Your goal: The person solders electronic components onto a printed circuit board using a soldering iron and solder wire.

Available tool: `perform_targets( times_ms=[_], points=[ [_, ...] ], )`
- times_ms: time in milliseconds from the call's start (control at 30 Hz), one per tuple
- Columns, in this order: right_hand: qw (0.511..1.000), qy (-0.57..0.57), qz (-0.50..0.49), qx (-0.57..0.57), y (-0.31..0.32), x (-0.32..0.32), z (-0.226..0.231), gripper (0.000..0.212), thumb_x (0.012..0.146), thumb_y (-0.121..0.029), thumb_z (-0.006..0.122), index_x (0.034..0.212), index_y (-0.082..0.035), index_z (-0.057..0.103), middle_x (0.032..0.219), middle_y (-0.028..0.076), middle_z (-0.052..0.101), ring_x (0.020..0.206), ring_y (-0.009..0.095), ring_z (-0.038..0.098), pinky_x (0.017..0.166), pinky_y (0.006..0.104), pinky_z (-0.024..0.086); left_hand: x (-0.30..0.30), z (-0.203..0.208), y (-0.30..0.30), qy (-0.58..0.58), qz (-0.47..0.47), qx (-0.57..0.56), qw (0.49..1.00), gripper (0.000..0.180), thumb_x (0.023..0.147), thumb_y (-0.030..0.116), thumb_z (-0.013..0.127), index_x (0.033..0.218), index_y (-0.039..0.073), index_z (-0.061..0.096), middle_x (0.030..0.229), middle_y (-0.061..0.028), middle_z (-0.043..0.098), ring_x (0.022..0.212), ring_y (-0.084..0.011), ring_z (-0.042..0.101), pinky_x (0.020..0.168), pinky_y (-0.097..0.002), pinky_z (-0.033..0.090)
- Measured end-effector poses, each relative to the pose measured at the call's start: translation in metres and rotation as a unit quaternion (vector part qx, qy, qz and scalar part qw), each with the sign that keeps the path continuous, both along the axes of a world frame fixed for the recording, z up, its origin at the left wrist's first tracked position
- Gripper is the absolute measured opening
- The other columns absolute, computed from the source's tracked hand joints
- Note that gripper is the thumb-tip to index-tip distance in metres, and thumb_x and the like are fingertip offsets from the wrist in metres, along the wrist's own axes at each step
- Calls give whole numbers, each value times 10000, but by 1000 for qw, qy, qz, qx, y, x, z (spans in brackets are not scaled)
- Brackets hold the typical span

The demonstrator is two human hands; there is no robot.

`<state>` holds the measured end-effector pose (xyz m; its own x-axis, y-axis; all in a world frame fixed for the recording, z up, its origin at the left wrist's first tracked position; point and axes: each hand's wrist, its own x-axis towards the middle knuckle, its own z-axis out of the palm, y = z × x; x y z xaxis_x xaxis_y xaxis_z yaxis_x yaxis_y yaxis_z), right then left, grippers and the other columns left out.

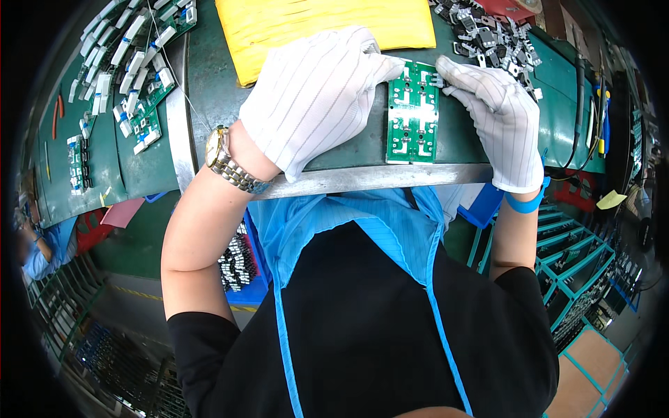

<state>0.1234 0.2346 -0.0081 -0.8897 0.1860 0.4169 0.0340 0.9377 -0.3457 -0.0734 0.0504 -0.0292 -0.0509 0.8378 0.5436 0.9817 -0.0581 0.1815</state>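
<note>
Black shirt [369, 313] nearest, then left hand [313, 90] and right hand [498, 115], fingers nearly closed at upper edges of a green circuit board [413, 115] over the bench [334, 152], grips unclear; board seems part-done, populated boards [125, 83] piled left, loose black parts [488, 38] unfitted.

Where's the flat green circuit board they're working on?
In the head view, the flat green circuit board is upper right of centre, between the white-gloved left hand and white-gloved right hand.
</note>
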Motion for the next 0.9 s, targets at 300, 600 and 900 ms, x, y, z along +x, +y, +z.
perform_targets(
  times_ms=[300, 600, 900],
  points=[
    [1000, -21, -6, -9, -1, 2, 4, 362, 858, -24, 763, 1209, -111, 781, 1071, 87, 781, 956, 270, 727, 868, 343, 572, 3, 6, -4, -23, 11, -44, 999, 332, 827, 71, 710, 1119, 218, 770, 930, -5, 681, 872, -206, 689, 736, -334, 548],
    [999, -38, 28, -5, 7, -1, 8, 377, 862, -39, 752, 1230, -119, 772, 1085, 90, 780, 951, 281, 728, 855, 351, 577, 1, 3, -2, -29, -3, -21, 999, 347, 829, 64, 705, 1136, 217, 756, 927, -7, 687, 867, -202, 692, 728, -333, 550],
    [997, -54, 51, 14, 15, -3, 11, 357, 897, -70, 699, 1241, -142, 762, 1064, 75, 774, 954, 291, 716, 851, 377, 570, 1, 3, -2, -13, 2, -23, 1000, 342, 831, 65, 705, 1130, 222, 759, 925, 1, 682, 865, -196, 691, 721, -330, 549]
  ],
)
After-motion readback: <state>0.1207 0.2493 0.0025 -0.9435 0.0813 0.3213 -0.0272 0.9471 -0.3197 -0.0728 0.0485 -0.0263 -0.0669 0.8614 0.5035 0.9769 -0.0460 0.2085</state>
